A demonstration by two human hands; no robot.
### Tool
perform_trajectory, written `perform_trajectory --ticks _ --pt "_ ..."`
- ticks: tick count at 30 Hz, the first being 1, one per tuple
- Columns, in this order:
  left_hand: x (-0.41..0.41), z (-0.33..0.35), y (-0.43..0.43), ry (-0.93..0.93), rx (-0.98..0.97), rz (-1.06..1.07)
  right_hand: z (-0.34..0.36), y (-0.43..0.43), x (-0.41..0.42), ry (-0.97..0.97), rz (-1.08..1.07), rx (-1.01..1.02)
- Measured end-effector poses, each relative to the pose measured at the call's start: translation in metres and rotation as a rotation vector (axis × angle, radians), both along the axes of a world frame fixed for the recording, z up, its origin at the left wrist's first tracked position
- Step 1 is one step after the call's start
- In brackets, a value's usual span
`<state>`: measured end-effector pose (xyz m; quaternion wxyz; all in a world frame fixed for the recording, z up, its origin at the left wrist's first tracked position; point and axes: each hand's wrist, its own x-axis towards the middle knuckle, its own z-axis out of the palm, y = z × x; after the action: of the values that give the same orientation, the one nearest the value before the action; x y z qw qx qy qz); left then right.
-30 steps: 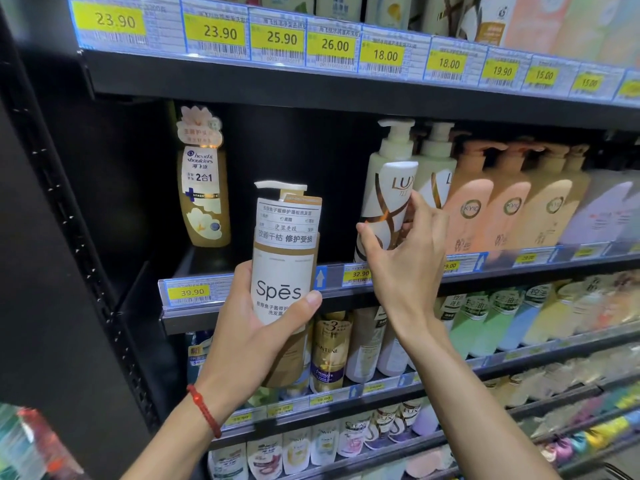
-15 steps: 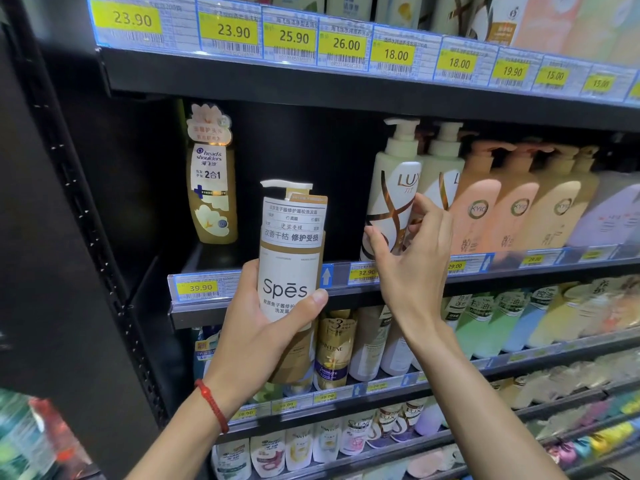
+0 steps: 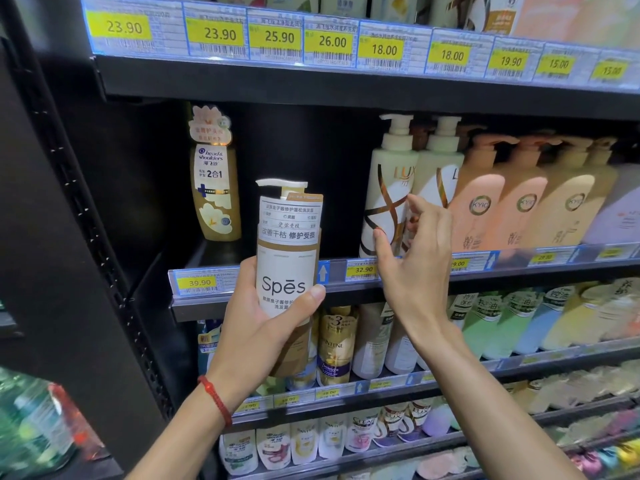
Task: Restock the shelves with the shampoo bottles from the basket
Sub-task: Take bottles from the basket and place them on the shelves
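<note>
Head view, dark shop shelving, yellow price tags (image 3: 200, 282), left hand (image 3: 256, 327) gripping upright Spes shampoo bottle (image 3: 287, 258) before middle shelf (image 3: 194, 308), right hand (image 3: 415, 268) loose-fingered by Lux bottle (image 3: 384, 202).

Yellow price tags (image 3: 220, 33) run across the top. A black slotted upright (image 3: 88, 216) stands left; beside it something green and red (image 3: 38, 420), perhaps wrapped packs.
</note>
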<state>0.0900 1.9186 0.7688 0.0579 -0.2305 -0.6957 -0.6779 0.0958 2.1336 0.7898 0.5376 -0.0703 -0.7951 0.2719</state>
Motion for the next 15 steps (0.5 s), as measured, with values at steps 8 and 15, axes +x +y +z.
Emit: perform_trajectory --ticks 8,15 --pt "0.009 0.000 0.005 0.032 -0.012 0.047 -0.010 0.020 0.019 -0.034 0.141 0.095" --pt "0.011 0.017 0.020 0.091 0.028 -0.069 -0.034 0.077 0.040 -0.293 0.104 0.532"
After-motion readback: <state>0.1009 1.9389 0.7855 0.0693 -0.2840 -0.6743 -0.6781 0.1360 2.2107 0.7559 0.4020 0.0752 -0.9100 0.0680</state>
